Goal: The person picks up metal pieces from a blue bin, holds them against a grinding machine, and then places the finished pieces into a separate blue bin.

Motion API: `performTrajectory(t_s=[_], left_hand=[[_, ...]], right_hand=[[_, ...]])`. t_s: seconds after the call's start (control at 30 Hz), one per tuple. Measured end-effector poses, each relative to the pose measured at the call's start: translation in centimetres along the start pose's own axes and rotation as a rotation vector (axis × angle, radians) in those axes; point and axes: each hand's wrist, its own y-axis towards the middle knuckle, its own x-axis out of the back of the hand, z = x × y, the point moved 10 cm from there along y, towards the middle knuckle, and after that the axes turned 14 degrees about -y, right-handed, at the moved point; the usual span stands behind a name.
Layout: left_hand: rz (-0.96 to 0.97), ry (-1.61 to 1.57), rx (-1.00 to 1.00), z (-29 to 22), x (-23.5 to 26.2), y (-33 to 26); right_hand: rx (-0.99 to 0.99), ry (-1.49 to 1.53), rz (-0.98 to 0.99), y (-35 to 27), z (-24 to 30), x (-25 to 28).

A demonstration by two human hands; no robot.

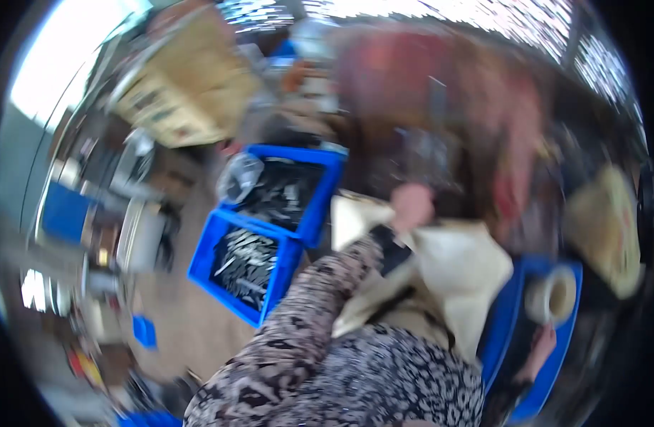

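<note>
Lower blue bin, 8 o'clock: already stocked with dark strips.
Upper blue bin, 10 o'clock: likewise stocked.
Left hand, 3 o'clock: blurred over pale cloth; grip cannot be told.
Right hand, 4 o'clock: laid against roll; clamping cannot be told.
Roll, 4 o'clock: apparently not yet used.

1. Crate: plastic, smooth, low gloss.
2. Strips: metallic sheen.
3. Bag: clear plastic, glossy.
4. Carton: cardboard, matt.
5. Sleeve: printed cloth, matt.
6. Cream sheet: matt; cloth or paper, too blurred to settle.
7. Roll: smooth-sided.
</note>
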Motion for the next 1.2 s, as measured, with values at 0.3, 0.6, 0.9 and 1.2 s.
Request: performTrajectory(t_s=[0.3,0.6,0.9,1.2], left_hand=[[-0.329,-0.229,-0.335,-1.4,4.0,1.6],[-0.269,-0.175,-0.327,1.7,4.7,-0.8],[-0.419,-0.359,-0.404,3.0,10.8,-0.7],[-0.262,-0.259,-0.251,0.5,7.5,0.3]], right_hand=[[1.224,-0.317,0.048,-9.3,46.7,-18.9],[1.199,-0.737,-0.166,-15.7,59.7,-33.6],[1.637,-1.146,-0.160,-21.0,63.3,-41.0],[1.015,-0.660,-0.183,-16.6,61.7,-36.4]])
